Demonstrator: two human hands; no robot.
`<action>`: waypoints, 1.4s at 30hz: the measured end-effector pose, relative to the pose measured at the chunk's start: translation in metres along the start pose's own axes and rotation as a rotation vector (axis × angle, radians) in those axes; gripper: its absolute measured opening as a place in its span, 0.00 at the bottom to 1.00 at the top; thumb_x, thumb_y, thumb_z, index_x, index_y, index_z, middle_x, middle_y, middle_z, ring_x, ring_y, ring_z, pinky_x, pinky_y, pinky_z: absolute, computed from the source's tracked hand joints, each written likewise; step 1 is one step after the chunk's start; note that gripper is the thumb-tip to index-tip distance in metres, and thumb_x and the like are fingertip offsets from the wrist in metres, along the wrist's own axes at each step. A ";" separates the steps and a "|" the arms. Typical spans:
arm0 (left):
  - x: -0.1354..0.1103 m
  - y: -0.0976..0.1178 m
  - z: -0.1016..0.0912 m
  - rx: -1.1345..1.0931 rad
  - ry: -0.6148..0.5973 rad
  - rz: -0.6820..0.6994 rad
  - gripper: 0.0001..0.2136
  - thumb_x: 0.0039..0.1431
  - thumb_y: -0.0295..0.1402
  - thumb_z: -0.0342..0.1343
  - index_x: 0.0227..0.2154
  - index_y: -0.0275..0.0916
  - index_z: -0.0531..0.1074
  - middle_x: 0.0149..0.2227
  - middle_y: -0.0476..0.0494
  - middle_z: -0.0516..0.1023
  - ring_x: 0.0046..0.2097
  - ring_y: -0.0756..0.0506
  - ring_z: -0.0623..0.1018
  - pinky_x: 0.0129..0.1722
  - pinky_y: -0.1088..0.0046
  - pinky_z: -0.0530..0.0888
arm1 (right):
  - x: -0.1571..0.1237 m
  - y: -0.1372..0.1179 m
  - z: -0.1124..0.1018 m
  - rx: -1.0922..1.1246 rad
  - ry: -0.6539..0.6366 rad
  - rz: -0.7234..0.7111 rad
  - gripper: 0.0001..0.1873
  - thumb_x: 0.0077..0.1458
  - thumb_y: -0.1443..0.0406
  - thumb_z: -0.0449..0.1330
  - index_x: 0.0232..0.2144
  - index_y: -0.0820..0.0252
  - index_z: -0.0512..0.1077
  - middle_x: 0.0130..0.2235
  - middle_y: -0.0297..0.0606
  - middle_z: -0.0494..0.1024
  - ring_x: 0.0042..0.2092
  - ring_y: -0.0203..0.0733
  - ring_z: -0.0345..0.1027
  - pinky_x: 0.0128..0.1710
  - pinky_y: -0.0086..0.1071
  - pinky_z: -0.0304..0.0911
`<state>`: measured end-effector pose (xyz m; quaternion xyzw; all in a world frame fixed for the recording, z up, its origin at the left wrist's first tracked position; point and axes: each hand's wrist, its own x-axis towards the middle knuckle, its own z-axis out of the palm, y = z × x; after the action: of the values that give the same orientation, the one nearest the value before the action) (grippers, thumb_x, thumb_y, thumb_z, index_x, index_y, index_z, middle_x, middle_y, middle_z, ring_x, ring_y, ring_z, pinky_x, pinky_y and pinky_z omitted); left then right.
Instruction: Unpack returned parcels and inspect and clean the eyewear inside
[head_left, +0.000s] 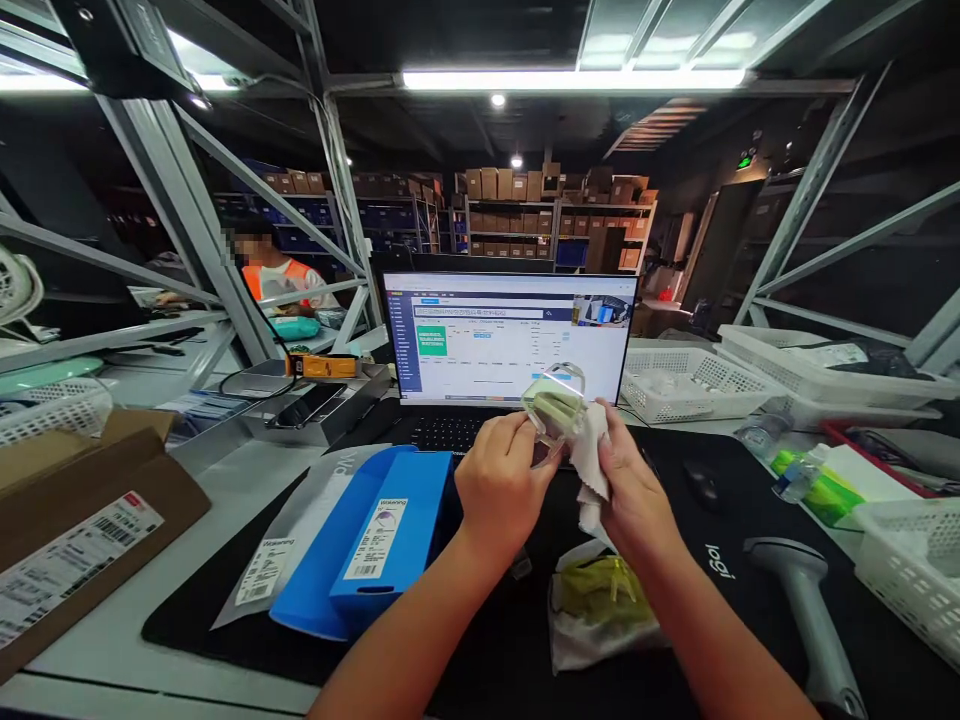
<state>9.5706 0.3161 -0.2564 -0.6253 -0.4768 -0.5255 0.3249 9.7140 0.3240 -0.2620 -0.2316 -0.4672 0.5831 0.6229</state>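
In front of the monitor, my left hand (501,482) is closed around a clear, glossy item with a pale green part inside (556,405); its exact kind I cannot make out. My right hand (628,475) grips a crumpled white cloth (592,458) against that item's right side. Below my hands, a pouch (604,600) with yellow-green contents lies on the black desk mat (480,650). Left of my forearm sits an open blue box (409,500) with a white label. Under its left side is a translucent labelled bag (300,520).
A barcode scanner (802,590) and a mouse (702,484) lie at right, near white baskets (697,385). The monitor (480,350) and keyboard (442,432) stand ahead. An opened cardboard box (82,540) is at left. Beyond the frame, a person in an orange vest (281,280) sits.
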 end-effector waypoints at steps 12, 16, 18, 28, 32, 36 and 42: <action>-0.007 0.005 0.006 -0.029 -0.004 0.095 0.12 0.61 0.40 0.60 0.37 0.35 0.76 0.39 0.38 0.82 0.40 0.41 0.79 0.35 0.68 0.73 | -0.001 -0.004 0.007 0.075 -0.001 -0.070 0.23 0.57 0.56 0.66 0.53 0.48 0.70 0.45 0.34 0.79 0.42 0.40 0.73 0.42 0.31 0.69; -0.006 0.003 0.010 -0.042 -0.040 0.030 0.09 0.56 0.38 0.64 0.35 0.37 0.75 0.38 0.41 0.82 0.38 0.43 0.79 0.33 0.69 0.72 | 0.002 -0.010 0.002 0.104 0.070 -0.018 0.16 0.49 0.58 0.70 0.40 0.51 0.73 0.36 0.31 0.79 0.35 0.38 0.72 0.35 0.29 0.69; -0.006 0.002 0.011 -0.051 -0.078 -0.014 0.09 0.54 0.37 0.66 0.33 0.38 0.75 0.38 0.42 0.82 0.37 0.43 0.79 0.32 0.70 0.71 | 0.004 -0.012 -0.002 0.103 0.047 0.036 0.15 0.46 0.60 0.70 0.36 0.53 0.73 0.31 0.29 0.76 0.28 0.36 0.68 0.28 0.28 0.66; -0.017 0.015 0.018 -0.128 0.011 0.163 0.06 0.59 0.23 0.55 0.36 0.34 0.76 0.38 0.38 0.83 0.37 0.42 0.80 0.34 0.68 0.75 | -0.001 0.003 0.003 -0.076 0.230 -0.181 0.30 0.33 0.62 0.79 0.20 0.55 0.58 0.22 0.26 0.71 0.23 0.35 0.63 0.22 0.28 0.61; -0.023 0.023 0.020 -0.303 0.043 0.305 0.06 0.61 0.26 0.58 0.41 0.32 0.76 0.40 0.37 0.83 0.44 0.42 0.82 0.46 0.67 0.78 | 0.012 -0.021 -0.013 0.094 0.266 -0.165 0.30 0.32 0.64 0.78 0.21 0.55 0.57 0.23 0.25 0.72 0.25 0.34 0.66 0.27 0.29 0.65; -0.026 0.026 0.016 -0.242 0.043 0.355 0.07 0.61 0.28 0.60 0.41 0.34 0.76 0.41 0.39 0.84 0.43 0.41 0.83 0.44 0.66 0.79 | 0.016 -0.027 -0.018 0.126 0.240 -0.110 0.21 0.37 0.57 0.76 0.31 0.54 0.72 0.32 0.32 0.79 0.32 0.41 0.73 0.35 0.36 0.70; -0.016 0.019 0.005 -0.214 0.104 0.195 0.03 0.59 0.26 0.58 0.35 0.36 0.75 0.36 0.36 0.83 0.38 0.41 0.83 0.35 0.68 0.78 | -0.014 0.012 0.013 0.031 0.279 -0.168 0.25 0.34 0.65 0.78 0.18 0.56 0.62 0.19 0.24 0.67 0.23 0.31 0.61 0.24 0.26 0.62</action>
<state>9.5903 0.3102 -0.2711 -0.6715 -0.3376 -0.5710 0.3303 9.6981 0.3096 -0.2705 -0.2606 -0.3850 0.4982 0.7319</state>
